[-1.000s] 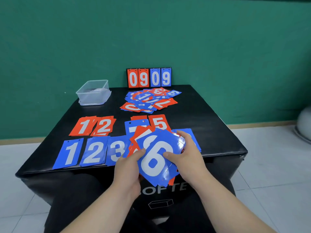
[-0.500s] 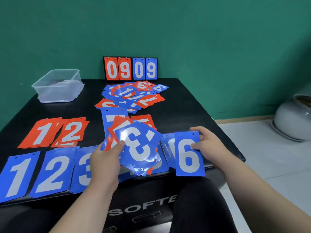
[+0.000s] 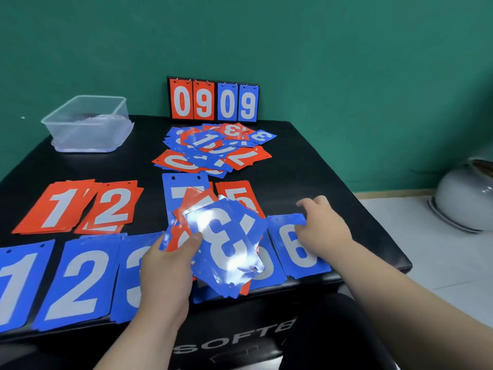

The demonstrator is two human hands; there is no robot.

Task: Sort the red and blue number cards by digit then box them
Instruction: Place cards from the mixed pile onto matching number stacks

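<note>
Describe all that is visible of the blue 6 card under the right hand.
The blue 6 card is a thin, glossy rectangle, plastic by its look, with a large white 6. It lies flat, face up, near the front right edge of the table. The right hand rests on its upper right part.

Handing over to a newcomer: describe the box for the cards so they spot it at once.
On the black table, look to the far left corner, left of the upright scoreboard. The clear plastic box sits there, the only see-through thing among flat red and blue number cards.
</note>
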